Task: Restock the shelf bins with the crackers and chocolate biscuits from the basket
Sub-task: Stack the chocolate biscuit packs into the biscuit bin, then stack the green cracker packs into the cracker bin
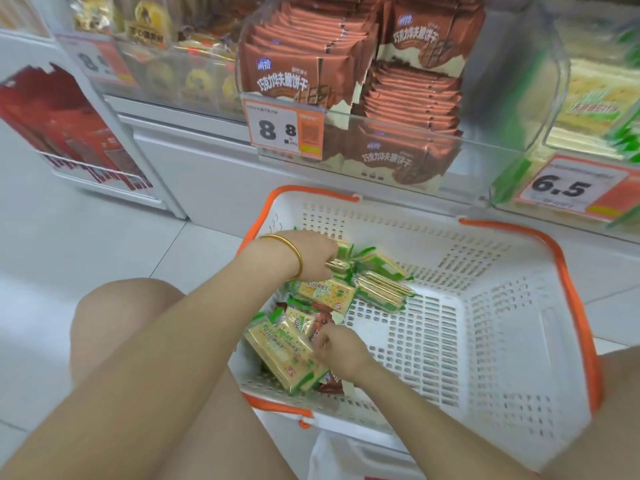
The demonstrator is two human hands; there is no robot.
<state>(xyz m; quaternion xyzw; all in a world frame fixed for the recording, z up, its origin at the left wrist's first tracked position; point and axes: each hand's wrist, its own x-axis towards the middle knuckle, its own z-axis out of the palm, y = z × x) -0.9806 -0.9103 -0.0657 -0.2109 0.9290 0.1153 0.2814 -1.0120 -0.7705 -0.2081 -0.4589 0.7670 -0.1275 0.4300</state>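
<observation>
The shelf runs across the top of my view. The chocolate biscuit bin (346, 81) is straight ahead and stacked high with brown packs. The cracker bin (588, 109), with green-and-yellow packs behind its 6.5 price tag (568, 188), is up and to the right.

Below them the basket (519, 341) sits on the floor (86, 237), just in front of the shelf base. Its right half shows bare mesh, and everything in it is crowded into the left end.

That pile is mostly crackers (377, 285). The packs are flat, and their long sides lie roughly across the basket from lower left to upper right. A few chocolate biscuits (322, 322) peek out from underneath.

Both hands are down in the pile. My left hand (311, 254) is at the far end, with fingers curled around a bunch of cracker packs. My right hand (341, 348) is at the near end, with fingers bent against the pack edges, but it is too blurred for me to tell whether it has a hold.

I judge the next move to be a lift up and to the right. The right hand sits on that side.
</observation>
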